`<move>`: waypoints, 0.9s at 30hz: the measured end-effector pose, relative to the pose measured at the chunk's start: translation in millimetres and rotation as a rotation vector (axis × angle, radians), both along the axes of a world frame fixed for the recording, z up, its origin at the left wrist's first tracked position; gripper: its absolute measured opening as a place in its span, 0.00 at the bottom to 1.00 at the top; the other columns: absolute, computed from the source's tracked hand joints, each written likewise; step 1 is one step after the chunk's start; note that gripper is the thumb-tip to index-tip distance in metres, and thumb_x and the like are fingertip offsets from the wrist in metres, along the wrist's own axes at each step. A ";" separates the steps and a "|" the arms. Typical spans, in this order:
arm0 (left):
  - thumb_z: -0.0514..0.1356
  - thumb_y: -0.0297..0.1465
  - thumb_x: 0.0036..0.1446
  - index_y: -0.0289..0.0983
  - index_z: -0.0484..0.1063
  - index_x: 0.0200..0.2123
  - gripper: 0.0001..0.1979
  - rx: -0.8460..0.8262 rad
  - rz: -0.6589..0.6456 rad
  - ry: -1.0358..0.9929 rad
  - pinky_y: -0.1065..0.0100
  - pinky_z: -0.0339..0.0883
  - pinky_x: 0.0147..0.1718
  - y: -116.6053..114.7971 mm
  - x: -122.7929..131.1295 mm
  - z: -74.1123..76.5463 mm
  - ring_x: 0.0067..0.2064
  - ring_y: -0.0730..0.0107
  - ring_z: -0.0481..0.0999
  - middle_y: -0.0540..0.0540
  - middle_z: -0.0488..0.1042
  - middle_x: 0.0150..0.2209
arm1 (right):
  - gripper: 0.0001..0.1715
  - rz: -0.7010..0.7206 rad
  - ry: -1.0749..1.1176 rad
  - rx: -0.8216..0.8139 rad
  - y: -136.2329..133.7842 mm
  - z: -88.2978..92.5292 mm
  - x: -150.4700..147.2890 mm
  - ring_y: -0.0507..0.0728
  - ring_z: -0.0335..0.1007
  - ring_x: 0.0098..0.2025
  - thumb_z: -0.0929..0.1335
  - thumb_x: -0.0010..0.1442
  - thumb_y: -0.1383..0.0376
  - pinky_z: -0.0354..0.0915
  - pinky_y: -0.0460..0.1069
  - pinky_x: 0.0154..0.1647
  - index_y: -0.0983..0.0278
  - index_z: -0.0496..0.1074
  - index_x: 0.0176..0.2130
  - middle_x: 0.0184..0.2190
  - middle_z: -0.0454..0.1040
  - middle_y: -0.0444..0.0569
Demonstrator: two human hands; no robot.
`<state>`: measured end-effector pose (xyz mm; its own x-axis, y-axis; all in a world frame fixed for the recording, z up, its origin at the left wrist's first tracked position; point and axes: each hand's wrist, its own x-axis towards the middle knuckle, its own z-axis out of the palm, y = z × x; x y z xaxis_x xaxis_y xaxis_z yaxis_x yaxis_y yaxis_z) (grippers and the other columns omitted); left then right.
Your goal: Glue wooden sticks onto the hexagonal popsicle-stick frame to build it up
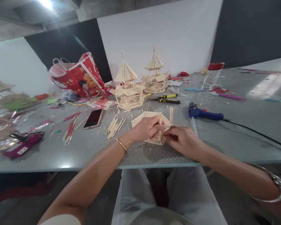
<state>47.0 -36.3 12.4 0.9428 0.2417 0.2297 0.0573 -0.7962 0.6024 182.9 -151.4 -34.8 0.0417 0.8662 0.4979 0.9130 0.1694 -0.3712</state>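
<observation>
A flat hexagonal base of pale wooden sticks (147, 118) lies on the grey table (84, 150) in front of me, with one post (171, 116) upright at its right corner. My left hand (146, 128) rests on the base and pinches a short upright stick (159, 129) near its front edge. My right hand (181, 140) touches the same stick from the right, fingers curled. A loose pile of sticks (114, 126) lies just left of the base.
Two finished stick pagodas (128, 87) (155, 76) stand behind. Blue glue gun (204, 113) with black cord at right, yellow-black tools (167, 99), a phone (93, 118), red bag (78, 76), purple case (22, 144), glass jar (212, 76), scattered scraps.
</observation>
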 end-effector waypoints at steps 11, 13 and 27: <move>0.51 0.32 0.60 0.36 0.64 0.32 0.07 -0.016 0.009 0.010 0.78 0.59 0.23 -1.2 -0.2 1.8 0.18 0.81 0.66 0.57 0.65 0.17 | 0.16 -0.076 -0.055 -0.031 2.0 -3.0 2.4 0.54 0.73 0.31 0.61 0.51 0.72 0.64 0.46 0.32 0.64 0.75 0.34 0.31 0.78 0.47; 0.51 0.32 0.60 0.36 0.64 0.32 0.07 -0.013 0.017 0.014 0.78 0.59 0.23 -1.4 -0.1 1.9 0.18 0.81 0.67 0.57 0.65 0.16 | 0.15 -0.047 -0.070 -0.042 2.3 -2.6 2.5 0.53 0.73 0.31 0.61 0.51 0.72 0.63 0.46 0.32 0.63 0.75 0.32 0.32 0.78 0.47; 0.51 0.31 0.60 0.35 0.64 0.32 0.07 -0.008 0.011 0.018 0.78 0.59 0.23 -3.2 0.1 3.2 0.18 0.81 0.67 0.57 0.66 0.17 | 0.15 -0.034 -0.085 -0.052 2.2 -2.4 2.1 0.53 0.73 0.30 0.61 0.51 0.72 0.64 0.46 0.32 0.61 0.76 0.31 0.33 0.78 0.46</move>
